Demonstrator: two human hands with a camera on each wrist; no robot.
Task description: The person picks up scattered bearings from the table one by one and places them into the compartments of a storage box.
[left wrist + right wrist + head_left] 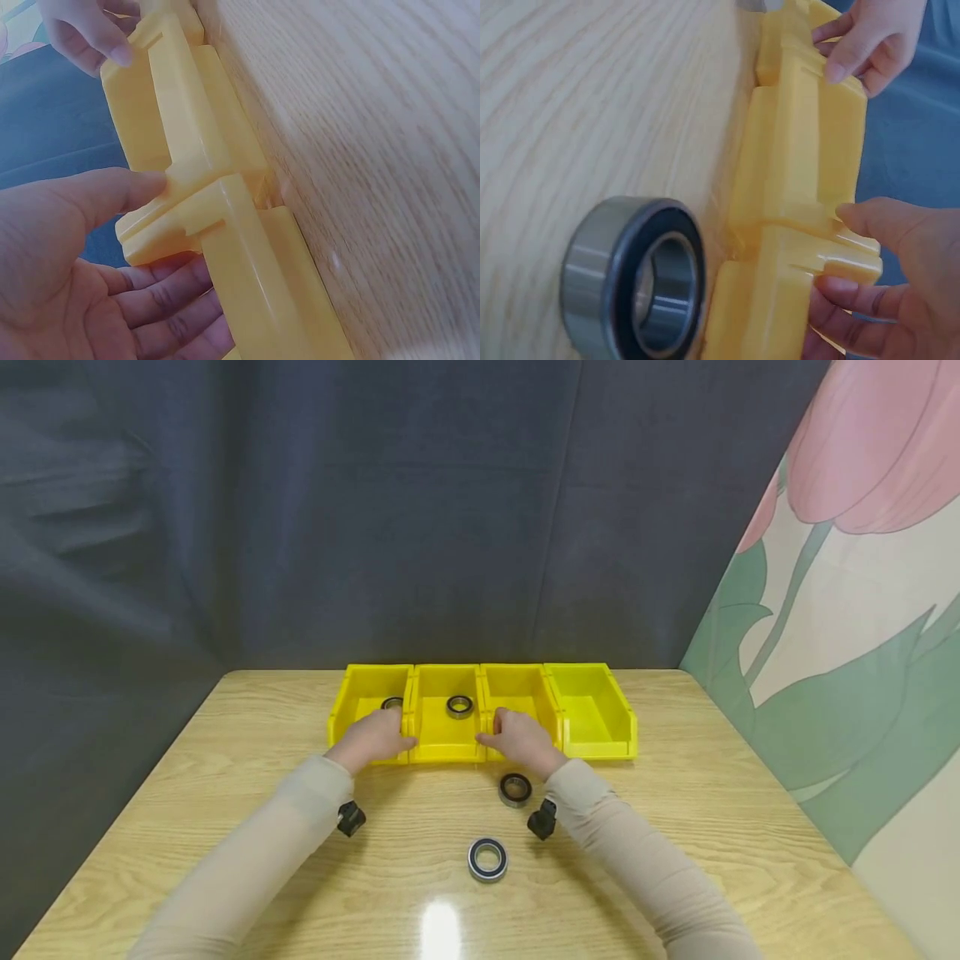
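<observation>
Four yellow bins stand side by side. My left hand grips the adjoining walls of the leftmost bin and second bin, thumb in the second, fingers in the leftmost. My right hand pinches the walls between the second and third bin the same way, its fingers inside the third. One ball bearing lies in the second bin between my hands. Another bearing shows in the leftmost bin, partly hidden by my left hand.
The rightmost bin is a lighter yellow. On the wooden table, a bearing lies just in front of the bins by my right wrist, and a second bearing lies closer to me. A dark curtain hangs behind.
</observation>
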